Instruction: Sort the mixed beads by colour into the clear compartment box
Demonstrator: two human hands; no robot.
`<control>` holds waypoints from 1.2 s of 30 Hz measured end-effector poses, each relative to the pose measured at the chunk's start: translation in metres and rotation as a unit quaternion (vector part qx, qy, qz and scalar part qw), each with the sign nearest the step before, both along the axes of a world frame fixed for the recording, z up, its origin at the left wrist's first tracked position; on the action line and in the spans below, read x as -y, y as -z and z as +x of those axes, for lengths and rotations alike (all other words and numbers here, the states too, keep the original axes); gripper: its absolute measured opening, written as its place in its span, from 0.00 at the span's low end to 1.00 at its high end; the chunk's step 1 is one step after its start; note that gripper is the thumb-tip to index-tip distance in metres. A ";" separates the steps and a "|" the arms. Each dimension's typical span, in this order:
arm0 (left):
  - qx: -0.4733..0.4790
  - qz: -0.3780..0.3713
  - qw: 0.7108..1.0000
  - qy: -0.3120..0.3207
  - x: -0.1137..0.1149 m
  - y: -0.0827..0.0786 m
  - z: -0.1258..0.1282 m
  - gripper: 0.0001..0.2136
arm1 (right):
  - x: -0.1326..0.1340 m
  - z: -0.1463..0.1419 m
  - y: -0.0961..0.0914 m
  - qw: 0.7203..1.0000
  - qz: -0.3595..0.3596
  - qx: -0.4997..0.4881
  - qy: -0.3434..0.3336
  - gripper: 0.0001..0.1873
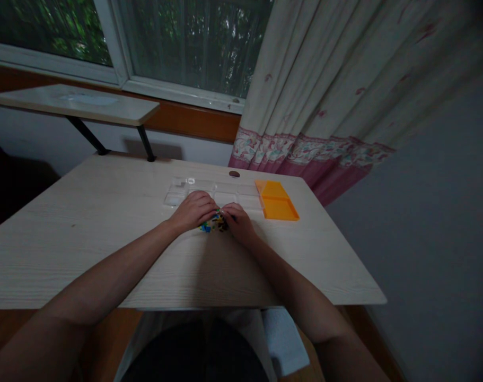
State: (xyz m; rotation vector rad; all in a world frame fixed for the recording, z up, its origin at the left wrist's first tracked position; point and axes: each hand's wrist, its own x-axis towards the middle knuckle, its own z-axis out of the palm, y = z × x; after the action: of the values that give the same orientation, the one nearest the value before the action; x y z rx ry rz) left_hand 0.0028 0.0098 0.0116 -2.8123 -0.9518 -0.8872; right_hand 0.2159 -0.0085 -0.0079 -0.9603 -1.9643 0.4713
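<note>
A small pile of tiny coloured pieces (208, 227), blue, yellow, green and dark, lies on the table; their exact kind is too small to tell. My left hand (194, 210) is over the pile's left and far side, its fingers bent and pressed together. From the right, my right hand (239, 224) reaches in with thumb and fingers pinched at the pile's edge. The fingertips of both hands nearly meet above the pieces, and whatever they hold is hidden. Just beyond the hands sits a clear plastic tray (226, 188) with several compartments, partly covered by my fingers.
An orange plastic tray (280, 208) adjoins the clear tray's right end. A raised shelf (78, 106) on black legs stands at the table's back left. Near the back edge is a dark oval spot (234, 174). A curtain (305, 127) hangs behind the table (106, 228).
</note>
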 end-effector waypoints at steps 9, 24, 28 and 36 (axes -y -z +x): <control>0.073 0.000 0.992 -0.100 -0.001 0.001 -0.002 0.12 | 0.003 0.003 -0.004 0.992 0.032 0.123 0.022 0.14; 0.151 0.000 0.951 -0.269 -0.018 0.014 -0.012 0.09 | 0.013 -0.007 -0.008 0.953 0.055 0.295 -0.031 0.12; 0.155 -0.004 0.950 -0.270 -0.018 0.014 -0.012 0.10 | 0.012 -0.006 -0.008 0.960 0.042 0.277 -0.017 0.11; 0.145 -0.006 0.951 -0.273 -0.021 0.018 -0.013 0.10 | 0.014 -0.004 -0.015 0.961 0.032 0.273 0.009 0.09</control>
State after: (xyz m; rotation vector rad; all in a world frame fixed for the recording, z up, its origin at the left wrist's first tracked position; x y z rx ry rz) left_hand -0.0101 0.0306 -0.0068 -2.2494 -1.6591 -1.2079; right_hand 0.2119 -0.0226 0.0073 -1.1518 -2.4402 0.1326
